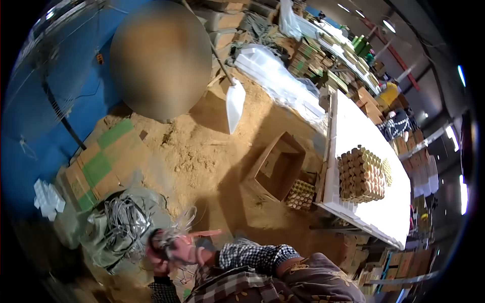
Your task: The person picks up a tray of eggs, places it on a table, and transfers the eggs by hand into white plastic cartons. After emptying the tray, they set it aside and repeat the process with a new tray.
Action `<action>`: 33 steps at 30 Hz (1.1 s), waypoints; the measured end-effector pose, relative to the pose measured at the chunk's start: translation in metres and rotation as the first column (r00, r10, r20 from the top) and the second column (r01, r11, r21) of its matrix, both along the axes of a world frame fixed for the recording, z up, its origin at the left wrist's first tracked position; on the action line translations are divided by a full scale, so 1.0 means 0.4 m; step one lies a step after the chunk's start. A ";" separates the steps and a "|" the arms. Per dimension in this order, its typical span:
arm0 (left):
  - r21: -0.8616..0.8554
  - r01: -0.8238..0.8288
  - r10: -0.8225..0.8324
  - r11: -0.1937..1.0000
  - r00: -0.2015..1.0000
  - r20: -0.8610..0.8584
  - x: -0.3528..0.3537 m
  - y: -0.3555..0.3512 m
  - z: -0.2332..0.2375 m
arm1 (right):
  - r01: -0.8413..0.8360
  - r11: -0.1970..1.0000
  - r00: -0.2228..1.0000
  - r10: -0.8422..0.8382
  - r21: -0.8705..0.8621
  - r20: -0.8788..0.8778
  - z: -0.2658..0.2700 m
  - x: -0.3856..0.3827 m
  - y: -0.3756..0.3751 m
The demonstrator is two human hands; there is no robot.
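At the far left a blue wall (pixel 30 101) closes the yard, with a cluster of small white pieces (pixel 48 199) lying at its foot and flattened cardboard (pixel 101 161) printed in green spread over the ground beside them. Next comes a grey-green sack (pixel 101 242), slumped open and stuffed with pale plastic strands. Just right of it, low in the view, we hold a bundle of clear strands (pixel 177 227) in both hands: our left hand (pixel 157 252) is closed in a fist around its lower end, and our right hand (pixel 198 252), in a checked sleeve, has its fingers curled tight on the same bundle, the two hands almost touching. A reddish strip (pixel 206 233) shows just beyond our knuckles. Behind the hands lies a broad bed of sawdust (pixel 202 151), and over it hangs the white blade of a shovel (pixel 235 103). Further right an open cardboard box (pixel 280 166) sits tilted in the sawdust, with an egg tray (pixel 300 194) on the ground at its corner. A long white table (pixel 364 126) runs along the right, carrying a tall stack of egg trays (pixel 361 174) near its close end. A co-worker (pixel 399 123) bends at the far end.
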State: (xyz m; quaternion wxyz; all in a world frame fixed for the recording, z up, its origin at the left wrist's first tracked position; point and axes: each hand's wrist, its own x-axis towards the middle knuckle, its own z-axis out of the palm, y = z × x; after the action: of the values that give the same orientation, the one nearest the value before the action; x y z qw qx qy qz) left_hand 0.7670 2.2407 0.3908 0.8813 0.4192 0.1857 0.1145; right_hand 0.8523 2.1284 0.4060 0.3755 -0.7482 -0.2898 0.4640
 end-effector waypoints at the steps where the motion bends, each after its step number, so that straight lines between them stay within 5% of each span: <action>1: -0.419 0.033 0.002 0.907 0.996 0.084 0.014 0.072 -0.021 | -0.148 0.987 0.948 0.158 -0.058 0.276 0.066 0.009 0.033; 2: 0.014 -0.247 0.246 0.969 0.968 0.045 -0.012 0.131 -0.109 | -0.159 0.981 0.902 0.098 0.111 0.421 0.046 -0.021 0.034; 3: 0.442 -0.474 0.470 0.762 0.873 0.126 -0.040 0.202 -0.193 | -0.198 0.941 0.836 0.016 0.274 0.549 0.023 -0.070 0.035; 4: 0.821 -0.337 0.551 0.460 0.834 0.033 -0.032 0.315 -0.153 | -0.131 0.903 0.902 -0.063 0.409 0.428 0.026 -0.094 0.022; 5: 0.995 -0.071 0.658 0.077 0.753 0.003 -0.023 0.412 -0.091 | -0.082 0.893 0.975 -0.020 0.442 0.220 0.121 -0.060 0.007; 7: 0.945 0.150 0.899 -0.291 0.382 0.216 -0.027 0.498 -0.057 | -0.004 0.914 0.964 -0.103 0.406 0.243 0.161 -0.019 -0.033; 8: 0.945 0.123 0.891 -0.302 0.388 0.234 0.006 0.549 -0.063 | 0.037 0.943 0.965 -0.120 0.331 0.234 0.137 0.034 -0.059; 10: 0.611 0.788 0.935 0.076 0.156 -0.318 -0.028 0.621 -0.096 | 0.103 0.965 0.970 -0.152 0.241 0.191 0.058 0.074 -0.151; 12: 0.412 0.861 0.728 0.299 0.073 -0.682 -0.153 0.745 -0.312 | 0.168 0.975 0.961 -0.195 0.146 0.197 0.030 0.101 -0.222; 14: 0.585 0.734 0.658 0.345 0.255 -0.709 -0.176 0.729 -0.319 | 0.244 0.969 0.944 -0.229 -0.033 0.238 0.038 0.115 -0.308; 16: 0.640 0.742 0.842 0.199 0.205 -0.499 -0.177 0.638 -0.362 | 0.295 0.949 0.920 -0.253 -0.106 0.299 0.016 0.123 -0.389; 18: 0.721 0.631 0.791 0.287 0.268 -0.549 -0.163 0.540 -0.370 | 0.346 0.933 0.911 -0.308 -0.103 0.273 0.021 0.134 -0.451; 19: 0.793 0.601 0.818 0.102 0.403 -0.411 -0.177 0.502 -0.450 | 0.388 0.915 0.903 -0.354 -0.108 0.241 0.026 0.141 -0.476; 20: 0.438 0.885 0.739 -0.156 0.399 -0.542 -0.211 0.508 -0.592 | 0.470 0.879 0.868 -0.443 -0.079 0.226 0.043 0.144 -0.495; 21: 0.074 0.861 0.665 -0.503 0.440 -0.604 -0.181 0.454 -0.597 | 0.494 0.867 0.854 -0.469 -0.067 0.223 0.032 0.151 -0.516; 22: 0.478 0.875 0.610 -0.076 0.420 -0.672 -0.165 0.394 -0.574 | 0.509 0.858 0.853 -0.492 -0.066 0.174 0.012 0.167 -0.540; 23: 0.519 0.848 0.531 0.109 0.392 -0.751 -0.123 0.329 -0.547 | 0.533 0.844 0.843 -0.522 -0.067 0.132 0.005 0.182 -0.572; 27: 0.466 0.884 0.189 0.029 0.453 -0.871 0.188 0.046 -0.500 | 0.650 0.748 0.720 -0.662 0.134 0.205 -0.031 0.271 -0.644; 33: 0.407 0.876 -0.201 -0.259 0.363 -0.910 0.516 -0.271 -0.489 | 0.870 0.480 0.469 -0.876 0.114 0.110 -0.040 0.367 -0.791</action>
State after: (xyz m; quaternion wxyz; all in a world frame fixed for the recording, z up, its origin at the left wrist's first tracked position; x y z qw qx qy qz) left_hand 0.9733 2.1324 0.1953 0.2261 0.8981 0.0624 -0.3721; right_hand 0.9992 1.8120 0.3899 0.5517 -0.8163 0.0944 0.1429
